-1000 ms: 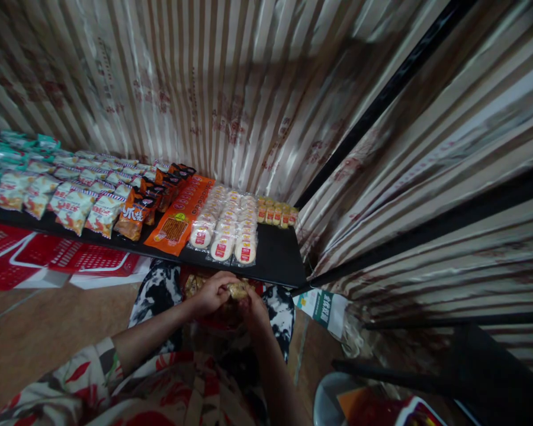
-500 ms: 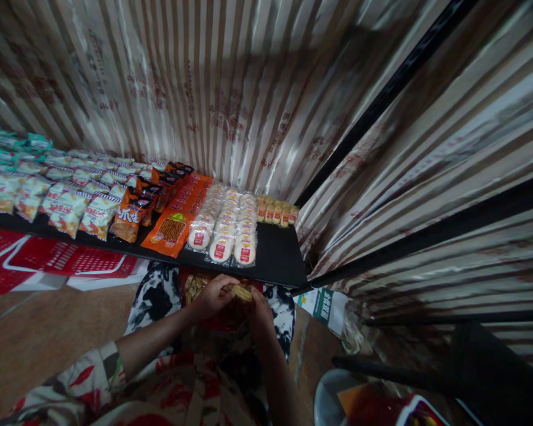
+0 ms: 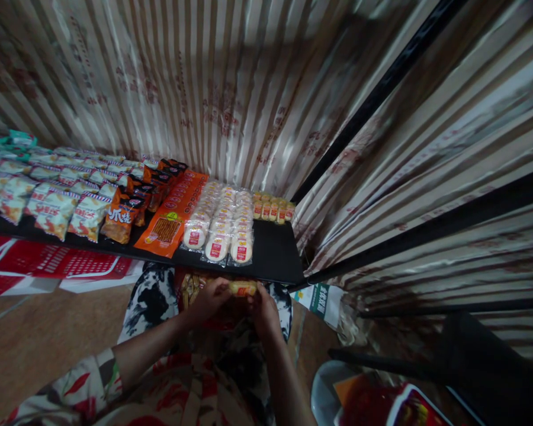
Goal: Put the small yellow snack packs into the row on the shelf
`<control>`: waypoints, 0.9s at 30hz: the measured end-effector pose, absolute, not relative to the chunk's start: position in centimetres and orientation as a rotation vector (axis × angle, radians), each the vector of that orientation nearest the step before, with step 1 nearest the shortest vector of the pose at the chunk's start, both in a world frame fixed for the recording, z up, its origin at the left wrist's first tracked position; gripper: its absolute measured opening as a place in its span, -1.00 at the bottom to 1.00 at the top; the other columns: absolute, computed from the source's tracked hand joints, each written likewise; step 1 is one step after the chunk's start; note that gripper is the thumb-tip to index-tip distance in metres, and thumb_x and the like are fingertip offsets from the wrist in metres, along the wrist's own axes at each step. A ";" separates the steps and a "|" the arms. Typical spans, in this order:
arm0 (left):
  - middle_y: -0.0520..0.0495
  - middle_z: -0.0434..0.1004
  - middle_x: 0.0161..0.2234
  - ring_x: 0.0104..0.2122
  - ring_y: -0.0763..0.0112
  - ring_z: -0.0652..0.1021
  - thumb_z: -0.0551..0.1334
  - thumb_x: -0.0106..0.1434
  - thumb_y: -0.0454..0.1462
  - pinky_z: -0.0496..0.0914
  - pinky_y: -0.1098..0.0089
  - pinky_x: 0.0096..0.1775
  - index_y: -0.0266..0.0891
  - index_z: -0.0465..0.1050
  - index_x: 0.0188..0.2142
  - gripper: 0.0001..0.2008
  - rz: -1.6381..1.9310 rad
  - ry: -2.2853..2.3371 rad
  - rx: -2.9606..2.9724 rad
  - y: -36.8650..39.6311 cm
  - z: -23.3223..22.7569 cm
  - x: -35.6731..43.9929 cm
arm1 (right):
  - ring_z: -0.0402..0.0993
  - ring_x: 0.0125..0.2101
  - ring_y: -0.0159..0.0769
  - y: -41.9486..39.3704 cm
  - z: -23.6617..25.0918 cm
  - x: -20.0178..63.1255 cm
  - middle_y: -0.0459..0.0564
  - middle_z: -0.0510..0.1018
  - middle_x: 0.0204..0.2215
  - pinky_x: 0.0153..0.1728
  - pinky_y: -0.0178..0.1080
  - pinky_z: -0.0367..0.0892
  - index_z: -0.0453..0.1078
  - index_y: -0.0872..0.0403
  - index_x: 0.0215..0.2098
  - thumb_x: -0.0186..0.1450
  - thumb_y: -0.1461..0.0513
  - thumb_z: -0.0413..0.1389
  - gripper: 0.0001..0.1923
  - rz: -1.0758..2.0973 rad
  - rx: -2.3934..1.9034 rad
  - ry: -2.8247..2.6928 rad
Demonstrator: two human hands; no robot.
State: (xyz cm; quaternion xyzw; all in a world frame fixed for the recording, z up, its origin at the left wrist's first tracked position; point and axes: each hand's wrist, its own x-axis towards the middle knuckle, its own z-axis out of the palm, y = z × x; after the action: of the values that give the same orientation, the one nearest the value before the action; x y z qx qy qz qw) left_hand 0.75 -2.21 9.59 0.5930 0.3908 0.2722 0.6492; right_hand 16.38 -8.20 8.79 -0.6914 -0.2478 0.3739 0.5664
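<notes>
My left hand (image 3: pixel 212 300) and my right hand (image 3: pixel 265 307) hold a small yellow snack packet (image 3: pixel 243 288) between them, just below the front edge of a black shelf (image 3: pixel 273 254). Under the hands lies a red bag with more yellow packets (image 3: pixel 189 288), resting on my lap. On the shelf, a short row of the same yellow packets (image 3: pixel 272 210) lies at the back right, next to rows of round white cakes (image 3: pixel 220 228) in clear wrap.
Further left on the shelf lie orange flat packs (image 3: pixel 174 213), dark orange bags (image 3: pixel 123 213) and white snack bags (image 3: pixel 53 207). Red baskets (image 3: pixel 48 269) sit below the shelf. Striped foil covers the walls. A grey bin (image 3: pixel 326 393) and a red pack (image 3: pixel 408 408) are at lower right.
Both hands have lifted the yellow packet a little, up towards the shelf edge, and it now lies level between them. The view has shifted slightly right.
</notes>
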 end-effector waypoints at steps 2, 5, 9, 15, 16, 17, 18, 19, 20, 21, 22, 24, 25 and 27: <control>-0.05 0.53 -0.32 -0.28 0.30 0.52 0.20 0.09 -0.07 0.37 0.36 -0.23 -0.26 0.37 -0.27 -0.68 0.591 0.912 1.298 -2.3 9.2 1.0 | 0.40 -0.59 -0.35 -8.1 9.6 16.3 -0.01 0.57 -0.47 -0.61 -0.34 0.25 0.47 0.10 -0.22 0.14 -0.08 0.08 -0.54 1.006 -1.561 -0.429; -0.03 0.52 -0.38 -0.33 0.33 0.50 0.23 0.04 -0.10 0.35 0.37 -0.26 -0.26 0.40 -0.34 -0.72 0.553 0.956 1.274 -2.6 9.0 1.3 | 0.34 -0.60 -0.41 -8.0 10.8 16.4 -0.07 0.56 -0.47 -0.63 -0.38 0.17 0.44 0.09 -0.24 0.04 -0.07 0.18 -0.53 1.143 -1.458 -0.224; 0.04 0.45 -0.51 -0.47 0.42 0.43 0.23 0.02 -0.14 0.28 0.43 -0.40 -0.28 0.41 -0.43 -0.77 0.461 0.963 1.250 -3.2 8.9 1.9 | 0.22 -0.65 -0.46 -7.9 11.5 16.5 -0.20 0.39 -0.64 -0.63 -0.40 0.08 0.42 0.08 -0.34 0.01 -0.04 0.21 -0.60 1.148 -1.432 -0.213; 0.05 0.44 -0.57 -0.54 0.45 0.41 0.28 -0.04 -0.16 0.27 0.41 -0.41 -0.31 0.42 -0.48 -0.77 0.403 0.981 1.022 -3.7 8.3 3.2 | 0.15 -0.66 -0.46 -7.8 11.2 16.5 -0.25 0.29 -0.68 -0.62 -0.39 0.02 0.43 0.08 -0.19 0.05 0.01 0.16 -0.57 1.147 -1.428 -0.324; 0.05 0.45 -0.56 -0.53 0.43 0.43 0.30 -0.06 -0.16 0.29 0.39 -0.39 -0.31 0.42 -0.46 -0.76 0.410 0.983 0.962 -3.8 8.1 3.5 | 0.14 -0.66 -0.46 -7.9 11.1 16.4 -0.26 0.28 -0.69 -0.62 -0.39 0.02 0.42 0.08 -0.18 0.04 0.01 0.17 -0.56 1.148 -1.420 -0.325; 0.04 0.47 -0.54 -0.51 0.42 0.45 0.32 -0.08 -0.17 0.32 0.38 -0.36 -0.32 0.43 -0.44 -0.74 0.423 0.976 0.901 -3.9 8.0 3.8 | 0.13 -0.67 -0.47 -7.9 11.1 16.4 -0.28 0.27 -0.69 -0.62 -0.39 0.01 0.41 0.08 -0.19 0.03 0.02 0.19 -0.56 1.149 -1.413 -0.326; 0.02 0.50 -0.52 -0.49 0.41 0.48 0.34 -0.10 -0.18 0.34 0.36 -0.33 -0.32 0.43 -0.41 -0.71 0.444 0.959 0.835 -4.1 7.9 4.1 | 0.12 -0.67 -0.48 -8.0 11.0 16.4 -0.28 0.26 -0.70 -0.62 -0.39 0.01 0.40 0.07 -0.21 0.03 0.01 0.20 -0.57 1.149 -1.410 -0.332; 0.01 0.52 -0.49 -0.47 0.39 0.50 0.36 -0.12 -0.18 0.36 0.35 -0.31 -0.33 0.43 -0.39 -0.68 0.463 0.936 0.773 -4.2 7.7 4.4 | 0.12 -0.68 -0.48 -8.0 11.0 16.4 -0.29 0.26 -0.70 -0.62 -0.39 0.01 0.38 0.07 -0.24 0.02 0.01 0.22 -0.58 1.151 -1.408 -0.339; 0.00 0.53 -0.47 -0.46 0.39 0.52 0.37 -0.14 -0.19 0.37 0.35 -0.29 -0.33 0.43 -0.37 -0.66 0.482 0.910 0.720 -4.4 7.6 4.7 | 0.13 -0.68 -0.48 -8.1 11.0 16.5 -0.29 0.26 -0.70 -0.62 -0.39 0.02 0.37 0.06 -0.27 0.01 0.00 0.24 -0.59 1.149 -1.407 -0.341; -0.01 0.54 -0.46 -0.44 0.38 0.53 0.38 -0.14 -0.19 0.37 0.34 -0.27 -0.33 0.43 -0.36 -0.65 0.499 0.888 0.678 -4.6 7.5 5.0 | 0.16 -0.67 -0.48 -8.1 11.1 16.5 -0.28 0.29 -0.69 -0.61 -0.39 0.04 0.36 0.06 -0.29 0.01 -0.01 0.25 -0.59 1.147 -1.404 -0.339; -0.01 0.54 -0.46 -0.44 0.38 0.53 0.38 -0.15 -0.19 0.38 0.35 -0.27 -0.33 0.43 -0.36 -0.64 0.516 0.876 0.650 -4.7 7.4 5.3 | 0.21 -0.65 -0.46 -8.2 11.1 16.6 -0.26 0.35 -0.66 -0.60 -0.39 0.08 0.36 0.05 -0.29 0.00 -0.02 0.26 -0.57 1.144 -1.399 -0.340; 0.00 0.53 -0.46 -0.43 0.38 0.54 0.39 -0.16 -0.19 0.38 0.35 -0.27 -0.32 0.42 -0.34 -0.63 0.547 0.871 0.619 -5.0 7.3 6.0 | 0.35 -0.58 -0.39 -8.2 11.2 16.8 -0.17 0.49 -0.55 -0.55 -0.35 0.20 0.37 0.06 -0.25 -0.01 -0.04 0.27 -0.53 1.132 -1.401 -0.359; 0.00 0.53 -0.45 -0.43 0.38 0.54 0.38 -0.16 -0.19 0.38 0.35 -0.27 -0.32 0.42 -0.33 -0.62 0.564 0.869 0.609 -5.0 7.4 6.3 | 0.42 -0.52 -0.34 -8.2 11.2 16.9 -0.11 0.55 -0.46 -0.51 -0.33 0.26 0.37 0.06 -0.23 -0.01 -0.06 0.27 -0.50 1.122 -1.409 -0.379; 0.00 0.53 -0.45 -0.42 0.38 0.54 0.37 -0.15 -0.19 0.38 0.36 -0.28 -0.31 0.41 -0.32 -0.61 0.599 0.869 0.591 -5.1 7.5 6.9 | 0.51 -0.40 -0.22 -8.2 11.1 17.1 -0.02 0.60 -0.33 -0.42 -0.26 0.36 0.39 0.06 -0.18 -0.01 -0.09 0.25 -0.46 1.101 -1.437 -0.427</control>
State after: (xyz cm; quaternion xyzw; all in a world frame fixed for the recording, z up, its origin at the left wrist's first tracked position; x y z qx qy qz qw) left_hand 6.86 -5.06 7.49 0.2779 0.4084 0.2815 0.8227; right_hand 17.12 -8.16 11.14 -0.6192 -0.1840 0.4745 0.5980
